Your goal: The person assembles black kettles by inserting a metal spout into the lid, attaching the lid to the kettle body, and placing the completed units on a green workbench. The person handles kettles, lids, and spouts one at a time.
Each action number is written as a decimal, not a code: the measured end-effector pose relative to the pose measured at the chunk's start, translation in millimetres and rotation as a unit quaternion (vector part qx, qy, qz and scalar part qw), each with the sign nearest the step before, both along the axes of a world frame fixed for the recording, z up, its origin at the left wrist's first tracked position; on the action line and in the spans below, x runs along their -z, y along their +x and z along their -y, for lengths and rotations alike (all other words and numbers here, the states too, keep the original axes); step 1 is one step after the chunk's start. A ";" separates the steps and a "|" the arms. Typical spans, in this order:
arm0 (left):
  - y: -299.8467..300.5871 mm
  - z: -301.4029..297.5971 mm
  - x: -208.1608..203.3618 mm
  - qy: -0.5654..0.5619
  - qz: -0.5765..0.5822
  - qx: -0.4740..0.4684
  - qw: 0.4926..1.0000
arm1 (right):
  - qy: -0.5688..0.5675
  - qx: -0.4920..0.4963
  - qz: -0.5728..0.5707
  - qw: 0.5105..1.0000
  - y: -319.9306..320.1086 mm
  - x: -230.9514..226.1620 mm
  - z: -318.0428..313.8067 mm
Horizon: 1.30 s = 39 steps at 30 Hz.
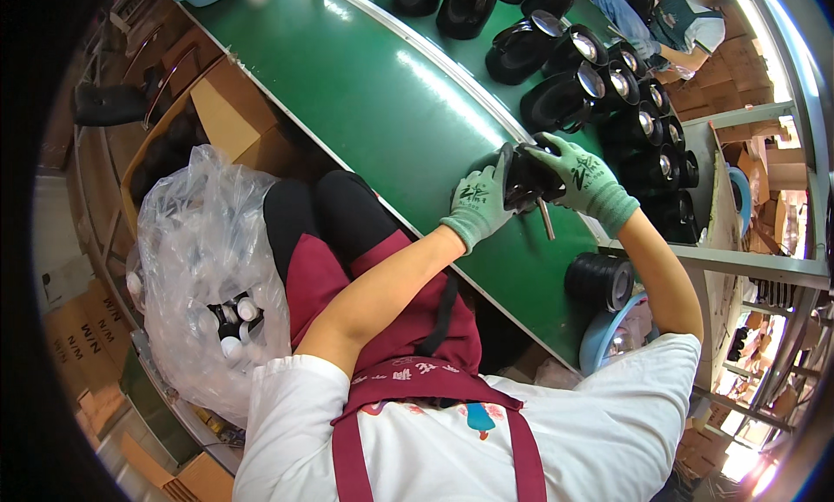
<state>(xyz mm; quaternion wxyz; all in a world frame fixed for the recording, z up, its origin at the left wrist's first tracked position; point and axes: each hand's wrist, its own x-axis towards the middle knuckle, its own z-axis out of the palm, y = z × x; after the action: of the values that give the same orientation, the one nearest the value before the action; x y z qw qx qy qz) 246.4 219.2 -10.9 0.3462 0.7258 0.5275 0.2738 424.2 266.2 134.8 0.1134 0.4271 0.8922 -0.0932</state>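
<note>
Both my hands wear pale green knit gloves with dark print. Between them, above the green table (347,85), is a glossy black housing (525,179) with a curved shape; its exact kind is not clear. My left hand (480,202) grips its left side, fingers pointing up along it. My right hand (580,174) clasps its upper right side, the thumb and fingers bent round the edge. Just below the right hand a thin metal rod (546,220) sticks out; where its upper end goes is hidden.
Several similar black housings (556,102), some with shiny round parts, crowd the table's far right. Stacked black rings (599,280) and a light blue basin (599,350) stand near my right elbow. At left are a clear plastic bag (208,267) and a cardboard box (248,111). Another person (686,24) sits far right.
</note>
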 end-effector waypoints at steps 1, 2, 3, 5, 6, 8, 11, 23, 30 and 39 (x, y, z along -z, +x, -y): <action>-1.9 -0.6 -0.2 -0.008 -0.010 0.005 1.000 | -0.016 -0.004 0.005 1.000 -3.8 -4.3 -1.8; -2.3 -1.3 -1.0 -0.016 -0.020 0.009 1.000 | -0.007 -0.028 0.007 1.000 -2.4 -5.9 -2.5; -2.9 -0.6 -2.8 -0.021 -0.029 0.008 0.999 | 0.001 -0.053 0.007 0.999 -0.7 -4.0 -2.9; -0.8 0.4 -10.4 -0.013 0.004 0.002 1.000 | 0.066 -0.138 -0.006 0.988 14.1 12.2 -3.2; -3.0 1.5 -11.7 -0.011 0.016 -0.004 1.000 | 0.048 -0.120 -0.006 0.992 11.6 9.8 -5.1; -7.0 -0.7 -14.7 -0.034 -0.006 0.003 0.999 | 0.010 -0.084 -0.006 0.996 7.0 -1.0 -8.7; -3.8 -2.3 -11.9 -0.041 -0.007 0.012 0.999 | 0.007 0.039 0.119 0.992 -7.1 -4.6 -9.6; -9.5 -5.3 -3.6 -0.003 0.000 -0.003 1.000 | -0.069 0.226 0.238 0.942 -47.9 -52.5 -11.3; 3.8 -2.0 -1.9 0.024 0.003 0.003 1.000 | 0.062 0.148 0.033 0.986 -9.1 11.8 6.4; 5.2 5.5 4.6 -0.047 0.067 -0.007 0.997 | -0.001 -0.006 0.109 0.994 -10.2 -10.3 -11.6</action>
<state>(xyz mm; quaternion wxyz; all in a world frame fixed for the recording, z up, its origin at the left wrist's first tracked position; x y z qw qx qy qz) 251.6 213.7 -15.5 0.4124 0.6849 0.5206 0.2997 414.0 277.8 145.0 0.2114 0.4289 0.8770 -0.0464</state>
